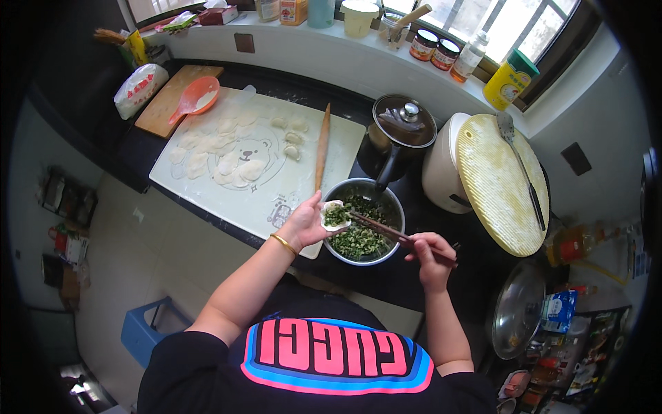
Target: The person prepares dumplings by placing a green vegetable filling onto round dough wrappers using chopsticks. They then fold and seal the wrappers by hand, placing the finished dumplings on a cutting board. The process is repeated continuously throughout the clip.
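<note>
On the fingers of my left hand (305, 220) lies a round dough wrapper (335, 216) with chopped green filling on it, at the rim of a steel bowl (401, 227). My right hand (430, 254) grips dark chopsticks (385, 232), whose tips touch the filling on the wrapper. More green filling (359, 240) fills the bowl's lower part. Left of the bowl, a pale silicone mat (295, 191) bears flat wrappers (226, 168), several folded dumplings (292, 151) and a wooden rolling pin (322, 147).
A lidded pot (403, 124) stands behind the bowl, its handle reaching the rim. To the right, a yellow ridged board (491, 181) holding a spatula (522, 168) rests on a white container (442, 171). An orange scoop (199, 95) lies near a wooden cutting board (160, 111) and a flour bag (139, 90).
</note>
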{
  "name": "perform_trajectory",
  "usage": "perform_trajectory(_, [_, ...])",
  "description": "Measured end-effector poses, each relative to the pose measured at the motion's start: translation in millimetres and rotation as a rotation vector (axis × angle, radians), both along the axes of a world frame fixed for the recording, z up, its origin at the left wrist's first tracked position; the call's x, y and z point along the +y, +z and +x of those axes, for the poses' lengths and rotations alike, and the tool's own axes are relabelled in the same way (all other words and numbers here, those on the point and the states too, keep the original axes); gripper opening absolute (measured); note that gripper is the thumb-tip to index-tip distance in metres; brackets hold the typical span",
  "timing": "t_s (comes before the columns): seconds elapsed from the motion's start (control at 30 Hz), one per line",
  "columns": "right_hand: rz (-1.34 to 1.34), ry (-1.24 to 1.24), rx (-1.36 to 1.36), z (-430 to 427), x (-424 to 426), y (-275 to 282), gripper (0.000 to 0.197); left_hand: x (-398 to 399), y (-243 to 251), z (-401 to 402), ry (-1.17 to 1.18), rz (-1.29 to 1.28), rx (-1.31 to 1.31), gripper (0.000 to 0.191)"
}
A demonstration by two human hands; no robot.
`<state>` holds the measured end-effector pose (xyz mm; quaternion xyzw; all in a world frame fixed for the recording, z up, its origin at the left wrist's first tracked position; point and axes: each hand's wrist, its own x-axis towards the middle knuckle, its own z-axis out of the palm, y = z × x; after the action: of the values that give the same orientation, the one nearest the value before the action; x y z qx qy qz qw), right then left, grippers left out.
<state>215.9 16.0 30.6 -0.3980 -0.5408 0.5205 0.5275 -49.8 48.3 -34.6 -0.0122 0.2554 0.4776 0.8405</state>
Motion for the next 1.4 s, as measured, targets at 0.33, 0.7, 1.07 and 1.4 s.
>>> perform_trajectory(0.33, [0.218, 0.018, -0.101, 0, -14, 6, 0.011, 6, 8, 11, -0.008, -0.014, 0.028, 0.058])
perform_trajectory(0.7, [-0.433, -0.084, 0.29, 35, 25, -37, 0.024, -2, 13, 11, -0.161, 0.091, 0.014, 0.061])
perform_trajectory(1.07, [-0.389, -0.077, 0.271, 36, 36, -30, 0.025, -7, 12, 8, -0.15, 0.099, 0.004, 0.063])
perform_trajectory(1.4, [-0.322, -0.013, 0.191, 47, 36, -28, 0.026, -3, 6, 9, -0.095, 0.097, -0.022, 0.06])
